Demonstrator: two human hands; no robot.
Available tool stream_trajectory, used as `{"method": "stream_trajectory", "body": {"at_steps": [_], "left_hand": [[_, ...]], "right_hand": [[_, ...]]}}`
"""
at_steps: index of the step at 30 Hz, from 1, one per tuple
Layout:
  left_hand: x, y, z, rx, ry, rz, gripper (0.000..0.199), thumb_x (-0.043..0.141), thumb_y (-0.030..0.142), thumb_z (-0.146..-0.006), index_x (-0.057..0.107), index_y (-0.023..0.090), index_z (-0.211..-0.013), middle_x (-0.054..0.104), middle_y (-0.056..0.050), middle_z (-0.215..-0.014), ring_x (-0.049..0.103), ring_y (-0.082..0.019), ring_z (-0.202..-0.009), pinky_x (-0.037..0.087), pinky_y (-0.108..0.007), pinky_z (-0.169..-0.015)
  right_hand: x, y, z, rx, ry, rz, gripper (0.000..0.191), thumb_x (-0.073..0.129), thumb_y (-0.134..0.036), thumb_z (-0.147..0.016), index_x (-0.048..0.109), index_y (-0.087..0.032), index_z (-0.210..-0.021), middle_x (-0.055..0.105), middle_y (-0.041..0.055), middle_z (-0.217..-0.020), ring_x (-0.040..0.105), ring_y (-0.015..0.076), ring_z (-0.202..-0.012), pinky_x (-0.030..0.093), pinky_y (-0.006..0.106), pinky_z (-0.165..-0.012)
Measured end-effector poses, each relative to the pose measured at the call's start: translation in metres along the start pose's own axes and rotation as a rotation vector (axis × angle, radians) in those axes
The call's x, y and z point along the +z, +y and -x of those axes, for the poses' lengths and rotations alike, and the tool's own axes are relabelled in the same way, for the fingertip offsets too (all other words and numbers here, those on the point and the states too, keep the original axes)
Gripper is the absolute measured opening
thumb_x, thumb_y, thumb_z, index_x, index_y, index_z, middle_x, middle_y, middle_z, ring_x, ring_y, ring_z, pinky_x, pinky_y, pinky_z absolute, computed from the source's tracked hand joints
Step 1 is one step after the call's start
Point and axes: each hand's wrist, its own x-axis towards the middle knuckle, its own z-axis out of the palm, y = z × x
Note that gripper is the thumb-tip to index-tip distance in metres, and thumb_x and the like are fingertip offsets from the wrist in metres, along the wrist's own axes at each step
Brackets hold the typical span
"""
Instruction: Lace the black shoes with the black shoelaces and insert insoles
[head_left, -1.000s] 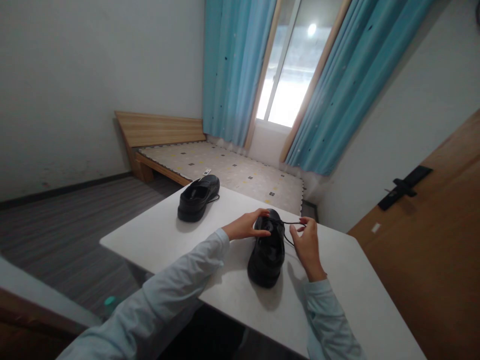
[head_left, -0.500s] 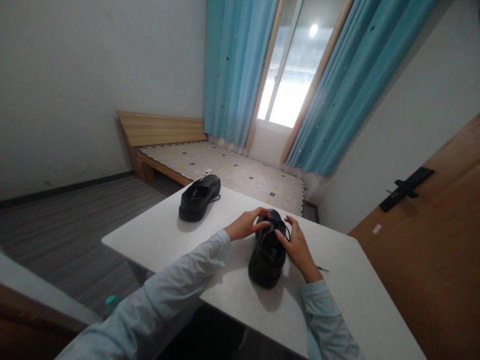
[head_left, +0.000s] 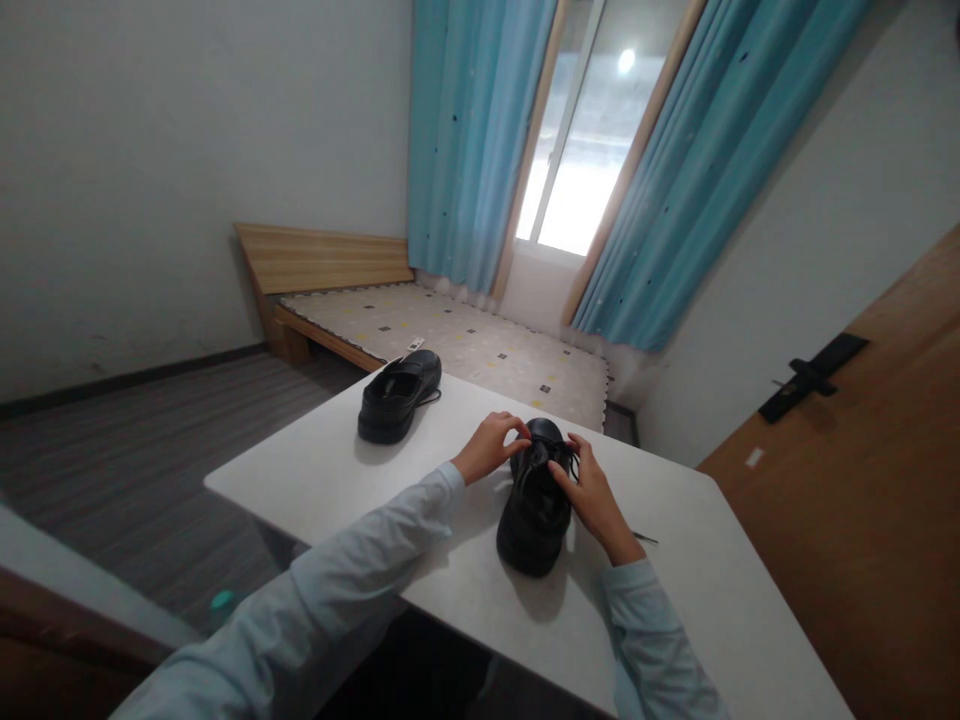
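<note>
Fingers (head_left: 513, 421) bent, left hand (head_left: 486, 449) and right hand (head_left: 597, 497) flank the nearer shoe (head_left: 534, 535).

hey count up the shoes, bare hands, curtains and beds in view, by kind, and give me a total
Shoes: 2, the near shoe and far shoe
Hands: 2, the left hand and right hand
Curtains: 2, the left curtain and right curtain
Beds: 1, the bed
Total: 7
</note>
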Motion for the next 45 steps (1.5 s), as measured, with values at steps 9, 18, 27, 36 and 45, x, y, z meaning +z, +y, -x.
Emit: {"method": "stream_trajectory", "body": {"at_steps": [9, 18, 27, 36, 45], "left_hand": [[0.0029, -0.0017, 0.0005, -0.013, 0.004, 0.048, 0.010, 0.063, 0.027, -0.080, 0.064, 0.018, -0.084, 0.065, -0.004, -0.090, 0.057, -0.019, -0.090, 0.043, -0.033, -0.087], [0.0052, -0.0021, 0.0005, -0.043, 0.004, 0.103, 0.008, 0.063, 0.024, -0.079, 0.063, 0.018, -0.083, 0.065, -0.003, -0.090, 0.058, -0.017, -0.089, 0.046, -0.032, -0.083], [0.0067, 0.0016, 0.0001, -0.040, 0.015, 0.090, 0.004, 0.060, 0.020, -0.081, 0.060, 0.016, -0.082, 0.066, -0.004, -0.087, 0.057, -0.017, -0.086, 0.045, -0.034, -0.085], [0.0066, 0.0042, 0.0019, -0.073, 0.027, 0.091, 0.006, 0.054, 0.022, -0.084, 0.058, 0.018, -0.086, 0.065, -0.004, -0.090, 0.057, -0.018, -0.089, 0.045, -0.035, -0.086], [0.0066, 0.0038, 0.0010, -0.074, 0.047, 0.137, 0.009, 0.057, 0.024, -0.083, 0.058, 0.016, -0.086, 0.064, -0.004, -0.088, 0.058, -0.017, -0.086, 0.046, -0.033, -0.084]], "right_hand": [[0.0006, 0.0000, 0.0021, 0.014, 0.015, -0.007, 0.059, 0.051, -0.050, -0.080, 0.037, -0.019, -0.128, 0.054, 0.0143, -0.123, 0.051, 0.0292, -0.117, 0.035, 0.052, -0.099], [0.0011, 0.0011, 0.0014, -0.022, 0.024, 0.022, 0.056, 0.050, -0.050, -0.081, 0.039, -0.019, -0.126, 0.055, 0.0140, -0.122, 0.051, 0.0289, -0.115, 0.038, 0.052, -0.097], [0.0034, 0.0053, 0.0006, -0.071, 0.062, 0.060, 0.055, 0.049, -0.050, -0.081, 0.042, -0.018, -0.124, 0.053, 0.0143, -0.124, 0.049, 0.0288, -0.117, 0.037, 0.051, -0.098], [0.0035, 0.0061, -0.0003, -0.104, 0.085, 0.083, 0.053, 0.050, -0.049, -0.081, 0.043, -0.018, -0.124, 0.056, 0.0132, -0.115, 0.052, 0.0280, -0.110, 0.039, 0.050, -0.096], [0.0009, -0.0001, 0.0004, -0.167, 0.162, 0.173, 0.049, 0.052, -0.047, -0.081, 0.048, -0.017, -0.119, 0.054, 0.0100, -0.097, 0.052, 0.0264, -0.094, 0.043, 0.047, -0.087]]}}
